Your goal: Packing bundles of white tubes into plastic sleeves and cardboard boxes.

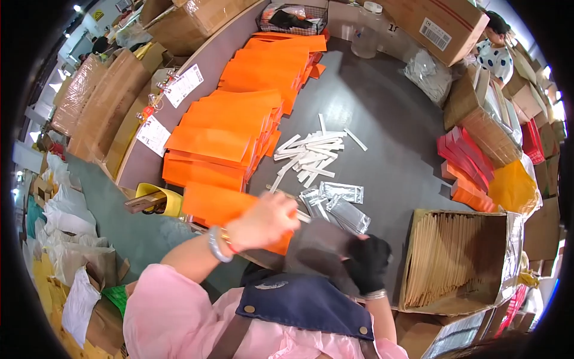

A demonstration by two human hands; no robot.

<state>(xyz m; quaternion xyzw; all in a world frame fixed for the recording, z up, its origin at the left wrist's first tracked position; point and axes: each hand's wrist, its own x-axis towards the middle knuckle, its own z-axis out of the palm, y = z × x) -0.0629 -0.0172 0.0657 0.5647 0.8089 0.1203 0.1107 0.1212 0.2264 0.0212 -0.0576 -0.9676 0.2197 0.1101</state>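
Observation:
My bare left hand [274, 220], with bracelets at the wrist, is closed and slightly blurred. The end of a white strip [304, 218] sticks out beside its fingers. Under this hand lies an orange sheet [218, 203], at the near end of several overlapping stacks of orange sheets [215, 128]. My right hand [369, 264], in a black glove with a bare fingertip showing, grips the right edge of a dark grey-brown flat piece [320, 242] in front of my apron. Just beyond my hands are loose white strips [314, 152] in a heap and clear plastic packets [347, 212].
An open carton of upright brown sheets [454, 260] stands to the right. Red packs [463, 158] and orange packs [469, 191] lie beyond it. A yellow container [160, 200] sits at the left edge. A clear jar [366, 30] and a wire basket [293, 21] stand at the back.

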